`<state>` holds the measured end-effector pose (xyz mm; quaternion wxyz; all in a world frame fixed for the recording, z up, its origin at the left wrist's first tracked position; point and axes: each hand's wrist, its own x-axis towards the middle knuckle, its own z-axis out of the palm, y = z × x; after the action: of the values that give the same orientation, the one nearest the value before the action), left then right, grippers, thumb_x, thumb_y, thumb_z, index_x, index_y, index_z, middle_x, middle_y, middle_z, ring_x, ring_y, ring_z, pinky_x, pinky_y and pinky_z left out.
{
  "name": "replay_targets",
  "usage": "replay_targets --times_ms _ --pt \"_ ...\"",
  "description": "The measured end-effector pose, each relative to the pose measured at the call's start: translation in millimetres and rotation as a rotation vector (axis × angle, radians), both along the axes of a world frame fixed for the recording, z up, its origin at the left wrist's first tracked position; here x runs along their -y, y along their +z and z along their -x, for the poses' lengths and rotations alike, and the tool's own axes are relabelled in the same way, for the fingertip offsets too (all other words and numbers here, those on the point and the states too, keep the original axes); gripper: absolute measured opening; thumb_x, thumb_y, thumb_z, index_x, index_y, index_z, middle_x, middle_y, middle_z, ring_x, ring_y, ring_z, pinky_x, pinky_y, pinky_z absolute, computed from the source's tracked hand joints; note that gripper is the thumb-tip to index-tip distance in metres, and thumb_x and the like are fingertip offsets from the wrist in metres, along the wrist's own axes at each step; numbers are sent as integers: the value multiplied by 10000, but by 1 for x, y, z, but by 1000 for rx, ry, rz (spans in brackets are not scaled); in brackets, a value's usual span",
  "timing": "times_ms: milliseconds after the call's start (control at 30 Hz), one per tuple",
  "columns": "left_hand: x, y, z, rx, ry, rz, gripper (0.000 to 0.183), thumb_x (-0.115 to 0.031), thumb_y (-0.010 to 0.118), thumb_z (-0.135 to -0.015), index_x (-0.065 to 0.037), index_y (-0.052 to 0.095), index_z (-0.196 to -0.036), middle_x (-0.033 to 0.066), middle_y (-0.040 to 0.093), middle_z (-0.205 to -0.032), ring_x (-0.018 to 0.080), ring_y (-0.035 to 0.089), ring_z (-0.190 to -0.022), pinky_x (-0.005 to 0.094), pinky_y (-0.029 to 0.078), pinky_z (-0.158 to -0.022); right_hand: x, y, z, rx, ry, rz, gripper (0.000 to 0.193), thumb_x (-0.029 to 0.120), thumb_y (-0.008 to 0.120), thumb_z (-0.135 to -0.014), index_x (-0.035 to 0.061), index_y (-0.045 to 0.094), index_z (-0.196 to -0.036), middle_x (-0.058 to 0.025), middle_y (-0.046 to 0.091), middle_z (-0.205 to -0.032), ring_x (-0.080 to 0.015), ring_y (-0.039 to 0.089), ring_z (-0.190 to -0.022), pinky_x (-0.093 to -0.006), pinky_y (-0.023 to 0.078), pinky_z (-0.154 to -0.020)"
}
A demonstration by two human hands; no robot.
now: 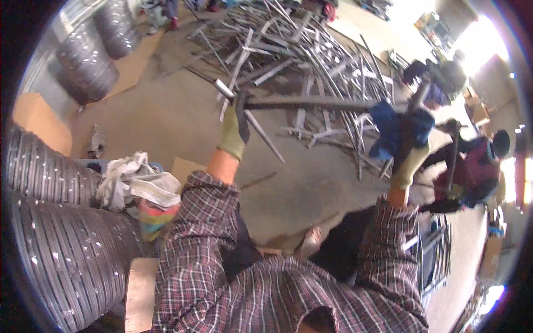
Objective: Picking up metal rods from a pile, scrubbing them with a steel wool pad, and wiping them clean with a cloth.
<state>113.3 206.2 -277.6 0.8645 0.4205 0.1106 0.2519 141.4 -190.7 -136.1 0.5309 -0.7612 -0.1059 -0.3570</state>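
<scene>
My left hand (237,130), in a green glove with a dark palm, is closed around a grey metal tube (311,104) near its left end. The tube lies roughly level across the view in front of me. Toward its right end a dark blue cloth (388,130) is bunched against it. My right hand (412,158), in a similar glove, is closed on that cloth; its fingers are partly hidden and blurred. A dark bar-like piece (420,95) rises above the cloth, and I cannot tell whether it joins the tube.
A large heap of loose metal strips and tubes (311,61) spreads over the floor ahead. Coiled, wrapped dark stacks (66,261) stand at left, beside white rags (139,180). Two people work at right, one in dark red (472,172). A metal rack (436,250) stands near my right elbow.
</scene>
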Motion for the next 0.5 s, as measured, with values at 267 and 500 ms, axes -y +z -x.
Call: replay_targets --times_ms 267,500 --pt "10 40 18 -70 222 -436 212 -188 647 -938 5 648 -1025 22 645 -872 118 588 -833 302 471 -756 8 -114 24 -208 149 -353 311 273 640 -883 -8 662 -1013 -17 659 -867 -112 582 -750 -270 486 -700" --pt "10 54 1 35 396 -689 268 -9 636 -866 3 611 -1132 66 643 -1022 196 584 -964 330 455 -878 -1 -172 20 -278 326 -544 307 199 627 -882 25 594 -1133 -24 626 -994 -118 571 -854 -270 469 -789"
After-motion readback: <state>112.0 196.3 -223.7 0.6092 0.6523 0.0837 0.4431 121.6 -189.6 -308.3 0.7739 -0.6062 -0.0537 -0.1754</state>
